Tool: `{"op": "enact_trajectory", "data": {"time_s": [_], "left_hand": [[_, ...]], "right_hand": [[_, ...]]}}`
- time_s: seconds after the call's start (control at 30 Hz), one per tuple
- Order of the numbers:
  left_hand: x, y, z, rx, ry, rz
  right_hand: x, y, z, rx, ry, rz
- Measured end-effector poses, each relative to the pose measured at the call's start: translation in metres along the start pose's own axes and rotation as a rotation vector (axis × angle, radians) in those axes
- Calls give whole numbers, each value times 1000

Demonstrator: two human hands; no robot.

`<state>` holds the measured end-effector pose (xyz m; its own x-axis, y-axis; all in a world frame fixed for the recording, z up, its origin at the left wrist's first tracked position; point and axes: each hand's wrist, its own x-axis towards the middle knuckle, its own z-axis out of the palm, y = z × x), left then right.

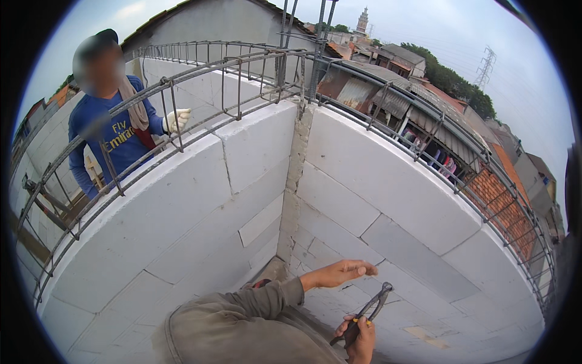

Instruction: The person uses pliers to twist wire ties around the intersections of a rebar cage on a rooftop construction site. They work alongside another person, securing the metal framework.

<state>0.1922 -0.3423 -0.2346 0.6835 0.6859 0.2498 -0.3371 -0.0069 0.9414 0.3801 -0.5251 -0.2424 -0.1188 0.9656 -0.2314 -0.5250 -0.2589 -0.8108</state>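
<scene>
My left hand [342,273] reaches out in front of the right-hand wall, its fingers stretched out and holding nothing that I can see. Below it, my right hand [362,344] is closed round the handles of dark steel pincers [377,302], the kind used on tie wire. Their head points up and to the right, a little below and right of my left fingertips. The pincers' jaws stand in front of the white block wall [418,255], and I cannot tell whether they touch it. A grey-brown sleeve [242,309] covers my left arm.
Two white block walls meet at a rough concrete corner column [296,155]. Rebar cages [242,60] run along both wall tops, with upright bars [315,51] at the corner. Behind the left wall stands a person in a blue shirt [118,136], a gloved hand [177,120] near the rebar. Roofs [424,109] lie beyond.
</scene>
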Motion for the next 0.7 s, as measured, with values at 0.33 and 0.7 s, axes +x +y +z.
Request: {"op": "enact_trajectory", "data": {"time_s": [0.33,0.7], "left_hand": [[-109,12,3,-96,11,-217],[-153,21,28,883,367,9]], "right_hand": [[31,16,37,-85,-140,219],[27,31,43,-372,-97,107]]}}
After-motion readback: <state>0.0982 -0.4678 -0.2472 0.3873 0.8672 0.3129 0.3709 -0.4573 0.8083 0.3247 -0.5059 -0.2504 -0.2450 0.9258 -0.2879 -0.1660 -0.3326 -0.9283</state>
